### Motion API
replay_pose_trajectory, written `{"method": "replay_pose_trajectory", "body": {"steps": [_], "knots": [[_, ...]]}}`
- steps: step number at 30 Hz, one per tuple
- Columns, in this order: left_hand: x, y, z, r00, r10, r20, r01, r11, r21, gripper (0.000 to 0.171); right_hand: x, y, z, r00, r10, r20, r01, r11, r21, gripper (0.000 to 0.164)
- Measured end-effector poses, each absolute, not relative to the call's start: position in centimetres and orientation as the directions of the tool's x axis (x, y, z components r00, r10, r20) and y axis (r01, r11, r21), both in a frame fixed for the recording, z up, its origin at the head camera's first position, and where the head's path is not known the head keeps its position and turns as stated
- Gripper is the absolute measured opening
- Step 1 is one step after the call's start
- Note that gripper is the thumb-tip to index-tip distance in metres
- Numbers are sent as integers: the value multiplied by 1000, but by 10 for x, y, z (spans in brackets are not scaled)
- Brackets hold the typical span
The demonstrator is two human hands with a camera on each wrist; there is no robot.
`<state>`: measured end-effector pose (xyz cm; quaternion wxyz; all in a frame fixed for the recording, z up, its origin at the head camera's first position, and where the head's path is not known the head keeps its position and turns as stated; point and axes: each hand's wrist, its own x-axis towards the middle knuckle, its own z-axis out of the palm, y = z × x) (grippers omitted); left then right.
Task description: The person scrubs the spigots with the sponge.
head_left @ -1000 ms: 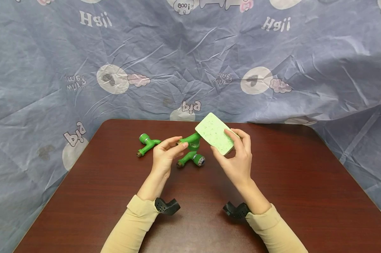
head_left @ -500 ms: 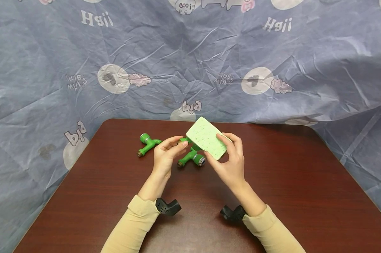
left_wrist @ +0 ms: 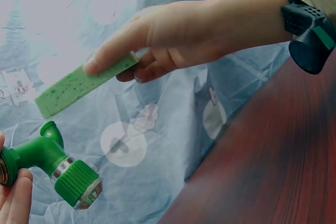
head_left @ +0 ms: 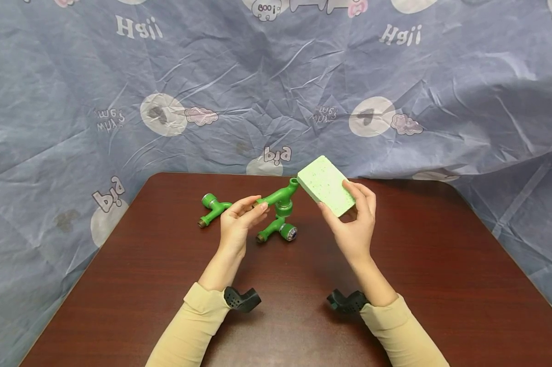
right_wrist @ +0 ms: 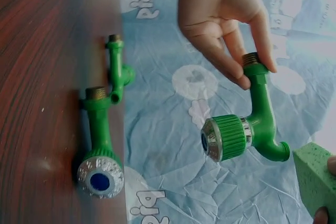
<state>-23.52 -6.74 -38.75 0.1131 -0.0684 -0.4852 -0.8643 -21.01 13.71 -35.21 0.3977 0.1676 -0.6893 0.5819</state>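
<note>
My left hand pinches a green faucet by its threaded brass end and holds it up above the table. The faucet's ribbed knob hangs at the side, and its curved spout points toward the sponge. In my right hand is a light green speckled sponge, gripped by its edges between thumb and fingers. One corner of the sponge is close to the spout's mouth; the left wrist view shows a small gap between them.
Two more green faucets lie on the dark red-brown table: one faucet below the held one, another faucet left of my left hand. A blue patterned cloth hangs behind the table.
The sponge first moved left and down across the held faucet, covering most of it, then back right and up, uncovering the faucet. My left hand has stayed nearly still.
</note>
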Motion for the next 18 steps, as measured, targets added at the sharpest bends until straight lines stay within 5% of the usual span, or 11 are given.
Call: {"method": "replay_pose_trajectory", "body": {"steps": [3,7,18], "knots": [[-234,-67,-387,-968,-111,224,250,-490,835,20,-215,142,-357,-750,238,617,-627,40,-778,55],[-234,-65,-388,-969,-85,231,244,-453,857,25,-225,148,-366,-840,198,506,-530,-94,-843,55],[-234,-66,-386,-966,-99,238,256,-452,854,20,-236,164,-368,-819,329,470,-504,-21,-864,55]]}}
